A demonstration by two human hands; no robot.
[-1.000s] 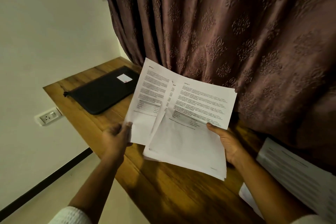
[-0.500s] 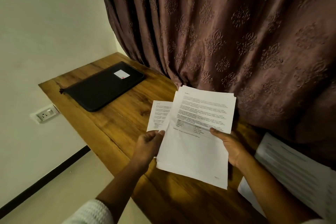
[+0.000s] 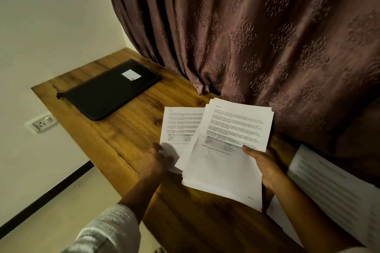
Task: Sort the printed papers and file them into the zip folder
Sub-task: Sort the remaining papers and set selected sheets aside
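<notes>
In the head view, our left hand point(image 3: 153, 160) pinches a single sheet point(image 3: 181, 125) at its near corner. Our right hand point(image 3: 265, 164) grips the stack point(image 3: 230, 150), thumb on top. The paper looks light, floppy and slippery, so we judge edge holds best. The zip folder point(image 3: 109, 90) lies well beyond our left hand.

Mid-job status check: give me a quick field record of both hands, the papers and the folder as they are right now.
left hand: holds single sheet by its lower edge
right hand: grips paper stack, thumb on top
overlap: paper stack covers the single sheet's right side
zip folder: flat on table, looks closed, apart from both hands
other papers: at right edge of view, beside the right arm
</notes>
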